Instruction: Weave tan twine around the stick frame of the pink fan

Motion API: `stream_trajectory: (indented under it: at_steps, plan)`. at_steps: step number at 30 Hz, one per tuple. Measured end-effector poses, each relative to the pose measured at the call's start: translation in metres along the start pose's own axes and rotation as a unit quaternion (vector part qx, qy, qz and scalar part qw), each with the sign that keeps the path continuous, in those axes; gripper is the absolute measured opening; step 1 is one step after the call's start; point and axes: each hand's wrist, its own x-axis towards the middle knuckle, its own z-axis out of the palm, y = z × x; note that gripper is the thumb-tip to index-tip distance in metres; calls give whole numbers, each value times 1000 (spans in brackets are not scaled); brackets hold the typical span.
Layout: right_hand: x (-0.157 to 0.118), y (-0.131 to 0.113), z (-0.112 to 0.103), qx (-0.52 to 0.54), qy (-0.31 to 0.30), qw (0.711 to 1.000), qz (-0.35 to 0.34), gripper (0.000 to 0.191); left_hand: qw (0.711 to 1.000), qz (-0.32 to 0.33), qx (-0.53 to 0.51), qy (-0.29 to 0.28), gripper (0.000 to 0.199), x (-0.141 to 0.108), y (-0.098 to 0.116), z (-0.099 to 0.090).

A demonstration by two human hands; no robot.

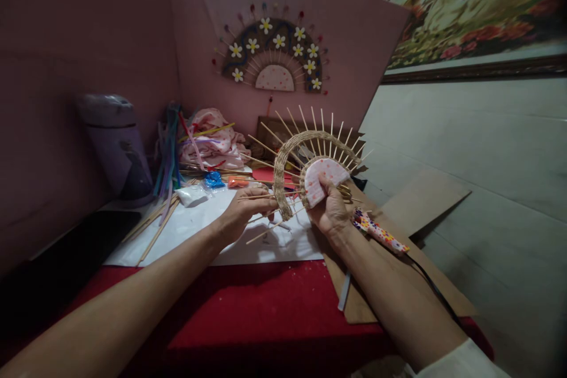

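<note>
A fan-shaped craft piece is held up over the table, made of thin wooden sticks with a woven twine band curving across them. At its centre sits a padded half-circle in pink fabric with orange dots. My right hand is closed on this half-circle, thumb pressed on its front. Fingers of my left hand close around the lower left sticks, beside the end of the twine band. The fingertips of the left hand are partly hidden.
A finished-looking flowered fan hangs on the pink panel. White paper covers part of the red tablecloth. A purple tumbler, ribbons and pink cloth stand behind. A patterned glue gun lies on cardboard at right.
</note>
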Motion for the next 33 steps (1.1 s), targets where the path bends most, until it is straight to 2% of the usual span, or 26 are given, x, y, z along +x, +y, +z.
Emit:
stream_trajectory:
  at_steps: [10, 17, 21, 25, 33]
  plan:
    - [1, 1, -1, 3, -6, 1000, -14, 15, 1000, -3, 23, 1, 15, -1, 3, 1]
    - [2, 2, -3, -13, -21, 1000, 1, 17, 994, 29, 91, -53, 27, -4, 9, 5]
    - [1, 2, -3, -14, -42, 999, 6, 18, 994, 27, 97, -50, 26, -4, 11, 5]
    - [1, 1, -3, -21, -55, 998, 8, 19, 997, 9, 56, -46, 21, -4, 8, 3]
    - [0, -1, -2, -15, -37, 999, 17, 20, 999, -29, 8, 13, 20, 2, -2, -1]
